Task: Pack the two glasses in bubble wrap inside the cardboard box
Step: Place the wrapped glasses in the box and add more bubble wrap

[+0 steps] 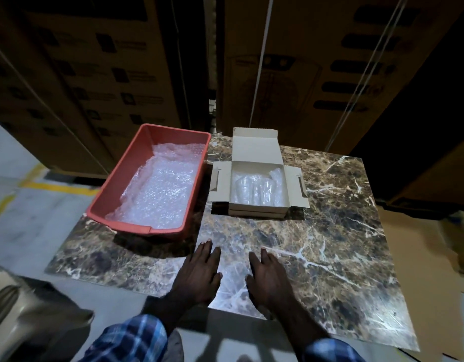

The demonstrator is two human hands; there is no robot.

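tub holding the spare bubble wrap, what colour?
Red-orange: the rectangular plastic tub left of the open cardboard box. Head view, the only one.

Dim overall, light falling from above. Glare whitens the bubble wrap [157, 184] at 10 o'clock and the tabletop [343, 244] sheen at 5. The tub [116, 178] casts a dark shadow toward 7. Edges bow with wide-angle distortion; the sleeves at 6 are motion-blurred.

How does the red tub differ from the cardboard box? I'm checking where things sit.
The red tub is plastic, larger and lidless; the cardboard box is smaller, with flaps folded open. The tub holds only bubble wrap; the box holds wrap and clear glasses. Both sit open on the marble table.
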